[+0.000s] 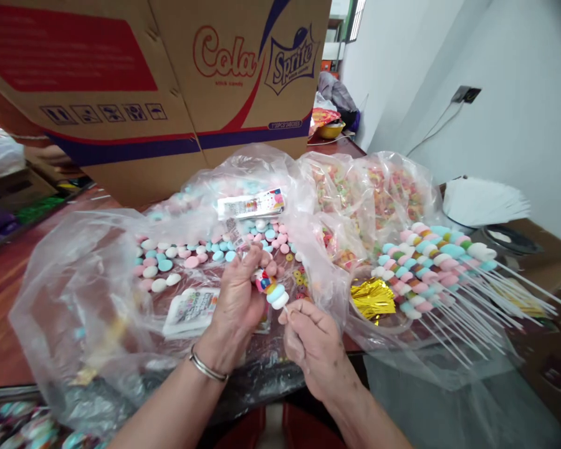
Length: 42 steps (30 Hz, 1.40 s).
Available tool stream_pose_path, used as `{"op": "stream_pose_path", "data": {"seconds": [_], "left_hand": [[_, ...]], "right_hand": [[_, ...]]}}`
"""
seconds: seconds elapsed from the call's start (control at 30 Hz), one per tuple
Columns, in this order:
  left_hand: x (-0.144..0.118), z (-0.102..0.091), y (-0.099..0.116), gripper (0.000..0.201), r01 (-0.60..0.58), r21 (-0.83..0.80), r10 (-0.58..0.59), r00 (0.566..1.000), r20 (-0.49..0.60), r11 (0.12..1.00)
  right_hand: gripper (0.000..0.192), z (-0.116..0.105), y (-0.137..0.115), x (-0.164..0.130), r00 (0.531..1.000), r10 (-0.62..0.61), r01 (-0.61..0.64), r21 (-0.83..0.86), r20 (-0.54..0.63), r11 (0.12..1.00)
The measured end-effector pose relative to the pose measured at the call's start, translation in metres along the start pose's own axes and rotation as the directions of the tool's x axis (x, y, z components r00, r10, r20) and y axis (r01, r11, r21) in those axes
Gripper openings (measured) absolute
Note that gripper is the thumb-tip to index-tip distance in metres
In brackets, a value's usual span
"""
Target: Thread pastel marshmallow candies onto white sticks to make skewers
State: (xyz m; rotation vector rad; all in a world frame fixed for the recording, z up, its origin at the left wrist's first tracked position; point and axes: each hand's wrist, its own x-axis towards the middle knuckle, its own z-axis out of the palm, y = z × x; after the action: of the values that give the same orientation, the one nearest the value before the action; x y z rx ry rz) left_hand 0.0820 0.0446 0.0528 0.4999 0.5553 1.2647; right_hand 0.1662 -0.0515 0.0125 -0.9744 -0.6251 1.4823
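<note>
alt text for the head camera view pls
Two bare hands assemble a candy skewer: the left hand pinches its top, the right hand grips the stick. Finished skewers lie right; loose pastel candies fill plastic bags.

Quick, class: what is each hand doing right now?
Left hand: closed, fingertips pinching the top of the candy skewer.
Right hand: closed, gripping the stick end of the same skewer.

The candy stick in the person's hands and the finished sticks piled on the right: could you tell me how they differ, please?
The candy stick is held up between the left hand and right hand; the finished sticks lie flat in a pile. It carries only a few pieces; each of theirs carries a longer row. Both have pastel candies threaded on thin white sticks.
</note>
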Motion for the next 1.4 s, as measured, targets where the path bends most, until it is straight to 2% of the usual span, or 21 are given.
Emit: {"op": "stream_pose_path", "data": {"seconds": [0.07, 0.1, 0.2, 0.27, 0.33, 0.4, 0.43, 0.47, 0.5, 0.53, 0.57, 0.63, 0.67, 0.7, 0.8, 0.87, 0.93, 1.07, 1.13, 1.23, 1.4], "left_hand": [[-0.002, 0.003, -0.005, 0.018, -0.02, 0.049, 0.024, 0.996, -0.087, 0.999], [-0.003, 0.004, -0.006, 0.019, -0.019, 0.069, 0.028, 0.991, -0.129, 0.997], [0.0, 0.006, -0.004, 0.019, -0.027, 0.105, 0.05, 0.975, -0.217, 0.994], [0.003, 0.006, -0.001, 0.018, -0.047, 0.113, 0.074, 0.966, -0.247, 0.993], [0.005, 0.006, 0.0, 0.019, -0.067, 0.12, 0.098, 0.956, -0.275, 0.991], [0.004, 0.006, -0.002, 0.023, -0.081, 0.129, 0.115, 0.951, -0.287, 0.988], [0.003, 0.007, -0.004, 0.025, -0.084, 0.132, 0.12, 0.95, -0.288, 0.988], [0.0, 0.008, -0.007, 0.028, -0.084, 0.135, 0.119, 0.951, -0.284, 0.987], [-0.004, 0.009, -0.011, 0.029, -0.08, 0.138, 0.116, 0.953, -0.28, 0.987], [-0.007, 0.011, -0.014, 0.03, -0.071, 0.145, 0.109, 0.956, -0.273, 0.987], [-0.011, 0.012, -0.016, 0.03, -0.058, 0.157, 0.098, 0.96, -0.262, 0.986], [-0.018, 0.014, -0.017, 0.03, -0.023, 0.178, 0.063, 0.972, -0.224, 0.984], [-0.019, 0.014, -0.015, 0.03, -0.001, 0.174, 0.036, 0.979, -0.202, 0.985], [-0.018, 0.014, -0.01, 0.031, 0.026, 0.156, 0.003, 0.984, -0.179, 0.987], [-0.008, 0.012, 0.011, 0.043, 0.088, 0.055, -0.08, 0.988, -0.135, 0.995], [0.002, 0.009, 0.024, 0.048, 0.09, 0.029, -0.085, 0.989, -0.119, 0.996], [0.008, 0.008, 0.03, 0.039, 0.089, 0.042, -0.084, 0.991, -0.104, 0.995], [0.003, 0.013, 0.015, 0.017, 0.012, 0.121, -0.012, 1.0, -0.004, 0.993], [-0.007, 0.016, 0.002, 0.021, -0.017, 0.143, 0.012, 0.999, 0.038, 0.99], [-0.02, 0.015, -0.013, 0.02, -0.002, 0.135, -0.003, 0.999, 0.033, 0.991], [-0.019, 0.005, -0.005, 0.037, 0.069, 0.107, -0.068, 0.998, -0.019, 0.992]], "right_hand": [[0.021, -0.004, 0.002, 0.001, 0.99, -0.139, 0.127, -0.258, -0.029, 0.958], [0.022, -0.006, 0.003, 0.001, 0.973, -0.231, 0.204, -0.41, -0.017, 0.889], [0.021, -0.011, 0.002, -0.001, 0.866, -0.489, 0.398, -0.74, 0.108, 0.542], [0.023, -0.012, 0.0, -0.003, 0.776, -0.601, 0.454, -0.83, 0.189, 0.325], [0.024, -0.011, 0.0, -0.002, 0.69, -0.681, 0.461, -0.874, 0.245, 0.153], [0.023, -0.01, 0.003, 0.0, 0.626, -0.732, 0.439, -0.898, 0.269, 0.045], [0.023, -0.009, 0.005, 0.001, 0.612, -0.745, 0.432, -0.901, 0.264, 0.035], [0.022, -0.007, 0.007, 0.002, 0.618, -0.747, 0.435, -0.898, 0.244, 0.067], [0.022, -0.006, 0.008, 0.003, 0.653, -0.729, 0.445, -0.883, 0.205, 0.151], [0.021, -0.004, 0.009, 0.005, 0.718, -0.681, 0.448, -0.844, 0.145, 0.293], [0.021, -0.003, 0.009, 0.006, 0.8, -0.594, 0.429, -0.767, 0.078, 0.477], [0.022, 0.0, 0.007, 0.007, 0.941, -0.338, 0.292, -0.483, -0.008, 0.825], [0.022, 0.0, 0.005, 0.008, 0.977, -0.214, 0.198, -0.317, -0.015, 0.928], [0.022, 0.0, 0.003, 0.008, 0.992, -0.123, 0.12, -0.17, -0.007, 0.978], [0.021, -0.002, -0.003, 0.007, 0.999, -0.021, 0.019, 0.054, 0.03, 0.998], [0.022, -0.005, -0.004, 0.005, 0.998, 0.013, -0.019, 0.099, 0.058, 0.995], [0.021, -0.006, -0.003, 0.003, 0.996, 0.046, -0.055, 0.118, 0.08, 0.991], [0.02, -0.001, 0.0, 0.003, 0.998, 0.048, -0.054, 0.146, 0.043, 0.988], [0.02, 0.004, 0.0, 0.005, 1.0, 0.029, -0.03, 0.169, 0.012, 0.985], [0.021, 0.008, -0.005, 0.009, 1.0, 0.012, -0.01, 0.193, -0.009, 0.981], [0.021, -0.001, -0.012, 0.01, 0.994, 0.046, -0.065, 0.195, 0.1, 0.979]]}}
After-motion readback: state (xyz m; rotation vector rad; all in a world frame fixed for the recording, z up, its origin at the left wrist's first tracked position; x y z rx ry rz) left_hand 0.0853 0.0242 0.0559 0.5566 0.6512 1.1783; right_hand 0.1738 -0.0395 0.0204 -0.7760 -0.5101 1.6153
